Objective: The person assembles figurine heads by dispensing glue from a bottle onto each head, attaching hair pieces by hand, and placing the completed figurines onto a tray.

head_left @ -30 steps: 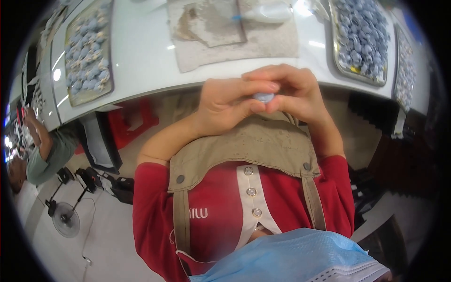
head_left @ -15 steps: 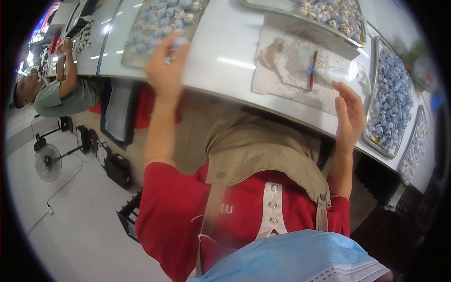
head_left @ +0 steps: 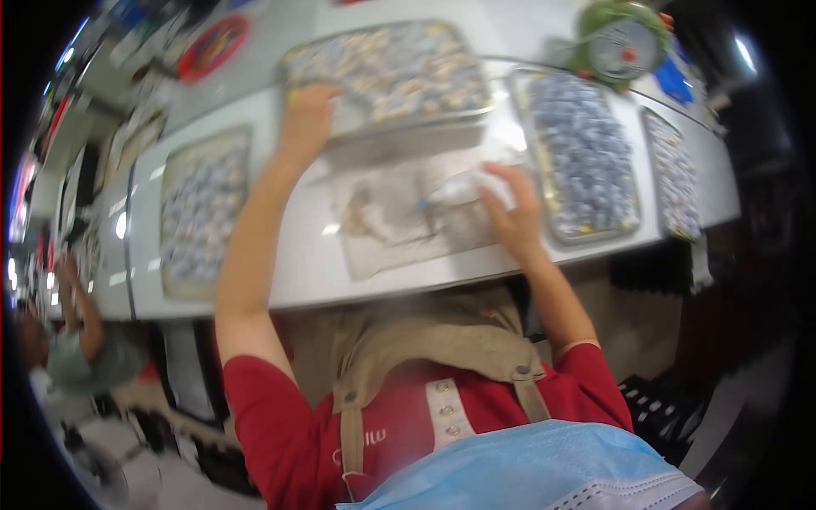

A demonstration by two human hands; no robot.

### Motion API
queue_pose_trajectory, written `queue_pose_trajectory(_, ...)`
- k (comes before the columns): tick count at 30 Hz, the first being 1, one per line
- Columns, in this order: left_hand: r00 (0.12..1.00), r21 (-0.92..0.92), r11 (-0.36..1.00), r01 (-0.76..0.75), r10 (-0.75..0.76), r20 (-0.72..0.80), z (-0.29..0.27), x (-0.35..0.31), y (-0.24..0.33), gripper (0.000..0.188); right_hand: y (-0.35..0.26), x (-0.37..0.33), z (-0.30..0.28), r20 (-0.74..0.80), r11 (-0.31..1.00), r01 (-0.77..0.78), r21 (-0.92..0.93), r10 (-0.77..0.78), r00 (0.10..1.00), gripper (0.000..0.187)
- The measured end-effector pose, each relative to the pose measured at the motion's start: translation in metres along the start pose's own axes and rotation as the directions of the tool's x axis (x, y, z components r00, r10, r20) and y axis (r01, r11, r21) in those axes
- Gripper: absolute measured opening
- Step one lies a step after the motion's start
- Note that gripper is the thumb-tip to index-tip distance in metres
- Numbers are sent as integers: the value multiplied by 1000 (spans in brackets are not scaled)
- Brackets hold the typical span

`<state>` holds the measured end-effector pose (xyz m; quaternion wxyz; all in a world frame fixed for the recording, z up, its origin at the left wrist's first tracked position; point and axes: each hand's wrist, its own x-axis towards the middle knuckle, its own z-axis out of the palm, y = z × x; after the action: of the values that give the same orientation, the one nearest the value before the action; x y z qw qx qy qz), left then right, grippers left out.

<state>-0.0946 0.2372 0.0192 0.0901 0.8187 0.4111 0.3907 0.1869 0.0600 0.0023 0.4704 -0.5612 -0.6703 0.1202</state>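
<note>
My left hand [head_left: 308,121] reaches over the left end of the far tray [head_left: 408,127], which is full of small rounded blue-grey and cream pieces [head_left: 399,72]. Its fingers are blurred and bent, so whether they hold a piece does not show. My right hand [head_left: 517,211] has thumb and forefinger apart beside the wide end of a white squeeze bottle [head_left: 466,187]. That bottle lies on its side, its blue tip by a thin dark stick [head_left: 428,212] on a stained, pale board [head_left: 374,259].
Left on the white table [head_left: 297,276] lies a tray of similar pieces [head_left: 200,221]. Two more trays, one with dense blue-grey pieces [head_left: 582,153] and a narrow one [head_left: 673,174], lie right. Behind stand a green dial scale [head_left: 619,47] and red basin [head_left: 212,47]. Another person [head_left: 93,357] works far left.
My view has swung toward the left and back. My left hand, which pinched a bluish piece near the left tray, is now at the far tray. My right hand is still by the bottle.
</note>
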Motion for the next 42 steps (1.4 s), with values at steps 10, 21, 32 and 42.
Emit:
queue_pose_trajectory(10, 950, 173, 966, 191, -226, 215, 45, 38, -5, 28, 4, 2, -11, 154, 997, -71, -26, 74, 985, 33)
queue_pose_trajectory(21, 800, -887, -64, 458, -406, 442, -58, -58, 102, 34, 12, 5, -13, 265, 999, 8, -45, 4, 964, 35)
queue_pose_trajectory(32, 561, -705, -370, 605, -430, 708, 10, -153, 189, 35, 1, -3, -8, 423, 963, -239, -122, 268, 865, 32)
queue_pose_trajectory(42, 638, -776, -176, 606, -474, 606, 18, -171, 201, 39, -27, -67, -56, 231, 828, -378, 414, 307, 923, 19)
